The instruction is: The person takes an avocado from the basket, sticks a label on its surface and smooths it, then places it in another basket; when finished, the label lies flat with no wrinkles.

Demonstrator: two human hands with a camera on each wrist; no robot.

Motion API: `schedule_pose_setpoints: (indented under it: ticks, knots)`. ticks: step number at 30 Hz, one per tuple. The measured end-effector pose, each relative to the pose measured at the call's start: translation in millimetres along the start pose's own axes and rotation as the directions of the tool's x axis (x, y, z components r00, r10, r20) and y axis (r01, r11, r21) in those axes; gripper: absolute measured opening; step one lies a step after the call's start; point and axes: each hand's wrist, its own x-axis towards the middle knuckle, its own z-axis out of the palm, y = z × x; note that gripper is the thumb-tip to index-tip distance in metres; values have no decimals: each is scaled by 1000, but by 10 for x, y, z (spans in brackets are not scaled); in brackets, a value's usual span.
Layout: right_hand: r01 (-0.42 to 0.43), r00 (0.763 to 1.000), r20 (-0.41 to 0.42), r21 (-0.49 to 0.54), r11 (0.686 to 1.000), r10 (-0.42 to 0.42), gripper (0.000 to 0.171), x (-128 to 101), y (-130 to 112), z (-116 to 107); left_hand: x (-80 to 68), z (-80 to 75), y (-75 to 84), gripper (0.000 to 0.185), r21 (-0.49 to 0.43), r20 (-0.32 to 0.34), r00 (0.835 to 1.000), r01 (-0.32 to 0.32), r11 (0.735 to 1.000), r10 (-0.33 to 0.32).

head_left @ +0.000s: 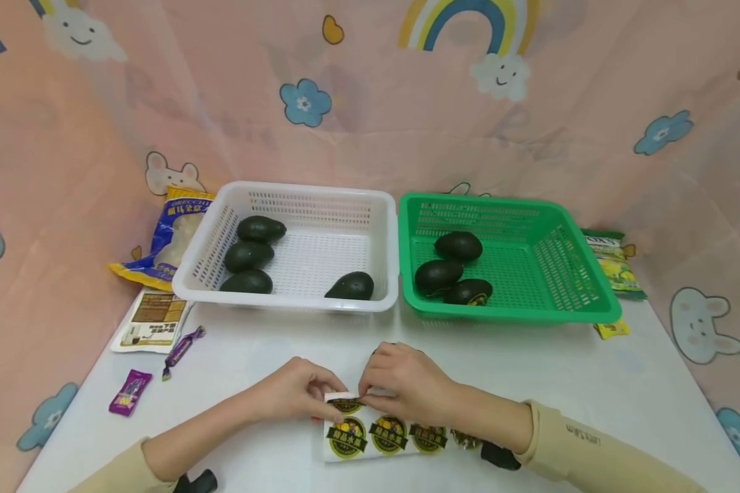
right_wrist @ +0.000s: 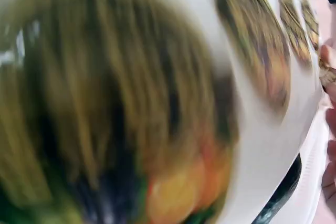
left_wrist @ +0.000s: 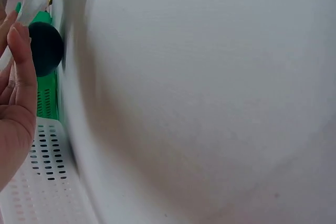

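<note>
A white sheet of round black-and-gold fruit stickers [head_left: 370, 448] lies toward the table's front, its upper edge lifted. My left hand [head_left: 299, 394] grips its upper left corner between thumb and fingers. Opposite, my right hand [head_left: 407, 383] pinches a sticker [right_wrist: 326, 74] at the upper edge; whether it is fully off the sheet is hidden. Past the left fingertips in the left wrist view is a dark rounded thing, apparently an avocado [left_wrist: 46, 49]. The right wrist view shows a dark green avocado-like skin [right_wrist: 283, 192] beyond the sheet. My right hand covers that spot in the head view.
Several avocados [head_left: 249, 255] lie in the white basket [head_left: 286, 301]. Three more [head_left: 458, 246] are in the green basket [head_left: 530, 313], one bearing a sticker. Snack bags [head_left: 166, 243] flank both baskets. At left lie a white pouch [head_left: 151, 322] and two purple-wrapped sweets [head_left: 131, 392].
</note>
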Motion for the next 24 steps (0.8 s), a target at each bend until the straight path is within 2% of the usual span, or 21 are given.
schedule_pose_setpoints:
  ticks: [2, 4, 6, 8, 12, 15, 18, 19, 21, 22, 24]
  knots:
    - [0, 1000, -29, 72, 997, 2, 7, -20, 16, -18, -23, -13, -23, 16, 6, 20, 1000, -4, 1000, 4]
    - [-57, 998, -29, 177, 982, 63, 9, -50, 35, -53, -42, -25, -50, 17, 32, 32, 999, -34, 999, 33]
    - [-140, 989, 2, 273, 952, 145, 11, -80, 56, -100, -55, -27, -74, 23, 58, 37, 998, -62, 996, 60]
    - [-210, 978, 56, 310, 927, 203, 13, -102, 66, -145, -65, -22, -81, 27, 69, 40, 997, -69, 995, 66]
    - [-266, 963, 135, 351, 898, 232, 10, -120, 63, -189, -62, 3, -79, 34, 41, 40, 999, -17, 999, 16]
    - [-312, 949, 163, 383, 869, 269, 9, -130, 66, -223, -45, 17, -96, 35, -12, 96, 994, 47, 999, -46]
    - [-370, 929, 168, 393, 842, 329, 11, -153, 86, -267, -40, 36, -120, 33, -32, 162, 981, 112, 993, -106]
    - [-383, 924, 165, 388, 838, 346, 10, -161, 96, -282, -41, 46, -127, 33, -23, 172, 978, 126, 992, -120]
    - [-408, 913, 163, 379, 831, 374, 9, -179, 118, -307, -46, 72, -120, 36, 43, 147, 980, 130, 991, -135]
    - [-416, 909, 163, 381, 826, 382, 8, -186, 127, -318, -50, 84, -103, 39, 96, 118, 983, 129, 987, -140]
    - [-430, 903, 165, 376, 821, 397, 8, -201, 148, -335, -56, 93, -49, 45, 230, 37, 987, 142, 963, -155]
